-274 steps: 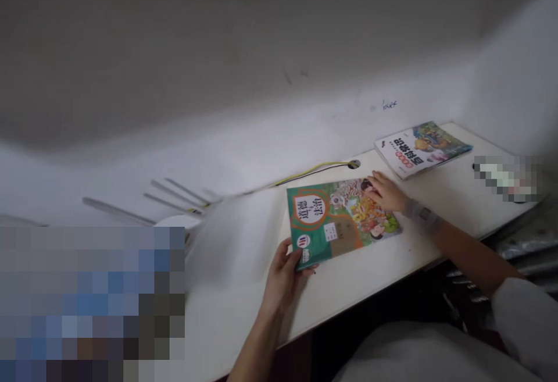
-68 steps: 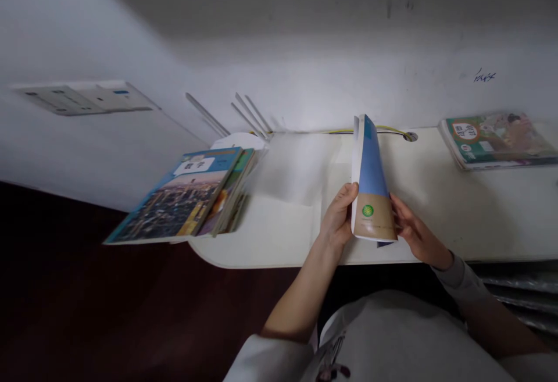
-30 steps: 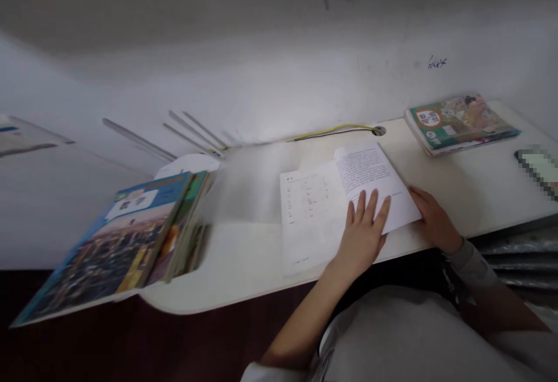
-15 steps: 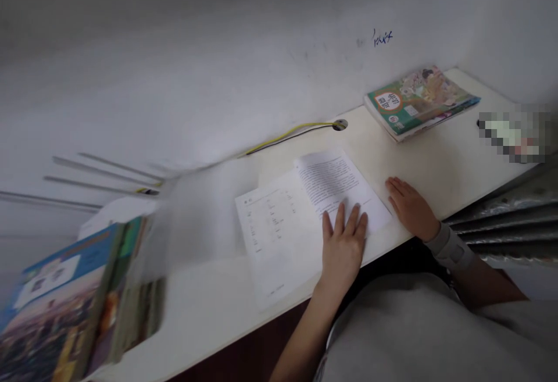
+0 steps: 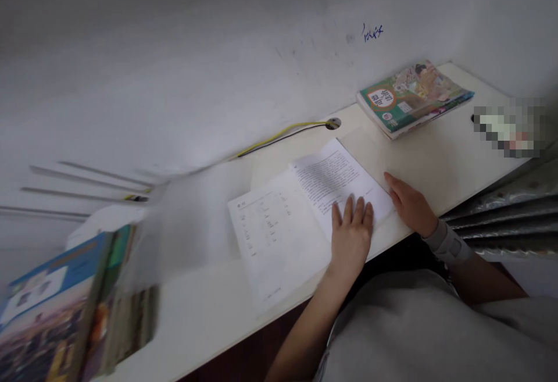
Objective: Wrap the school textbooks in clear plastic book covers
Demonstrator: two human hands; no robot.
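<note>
An open booklet point(image 5: 283, 266) of white paper lies on the desk in front of me. Its right page point(image 5: 326, 175) carries dense printed lines, while the left one has sparser marks. My left hand point(image 5: 352, 234) presses flat on the lower part of the right page, fingers spread. Beside the booklet's right edge, my right hand point(image 5: 410, 204) rests turned partly on its side, with fingers stretched out; it wears a grey wristband point(image 5: 447, 242). Whether its fingertips touch the paper I cannot tell.
A stack of books point(image 5: 414, 97) with a green cover lies at the back right, left of a pixelated object point(image 5: 505, 132). More books point(image 5: 56, 306) stand at the left end. Yellow and black cables run to a hole point(image 5: 333, 124) in the white desk point(image 5: 204, 318).
My left hand has slid slightly right across the page. My right hand has turned more onto its side by the booklet's edge. The view has shifted a little.
</note>
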